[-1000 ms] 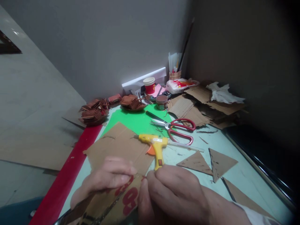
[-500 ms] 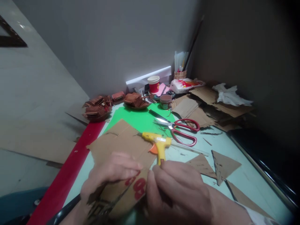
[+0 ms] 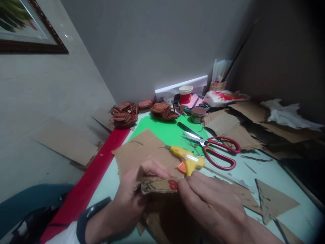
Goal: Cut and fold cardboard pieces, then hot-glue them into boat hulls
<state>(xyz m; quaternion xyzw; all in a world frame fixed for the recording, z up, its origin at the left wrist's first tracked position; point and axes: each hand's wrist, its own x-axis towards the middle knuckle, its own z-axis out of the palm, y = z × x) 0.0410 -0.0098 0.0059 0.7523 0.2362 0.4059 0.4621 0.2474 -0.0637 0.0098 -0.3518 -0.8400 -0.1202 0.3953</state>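
From where I watch, both hands are working low in the view, over the near side of the counter (image 3: 106,183). The left hand (image 3: 130,191) has its fingers wrapped around the cardboard piece (image 3: 158,185), closed on its left part. The right hand (image 3: 215,203) has its fingers bent together and pinched on the other end, just beside the red printed mark. So the cardboard piece sits between the two hands, raised in front of me.

What has just changed is its angle: I saw more of its printed face a moment ago, and now it is tipped so that a narrow, layered edge faces me. I judge that this puts the seam and fold within easier reach of both hands, while the lower part falls into shadow, where I can't make out its shape. My view has also swung, bringing more of the picture frame (image 3: 50,25) in at upper left.

Just beyond the right hand, the yellow glue gun (image 3: 190,161) lies on its side, untouched as far as I can tell. Past it are the red-handled scissors (image 3: 202,142), partly over the green sheet (image 3: 149,125). A flat cardboard sheet (image 3: 149,147) lies behind the left hand.
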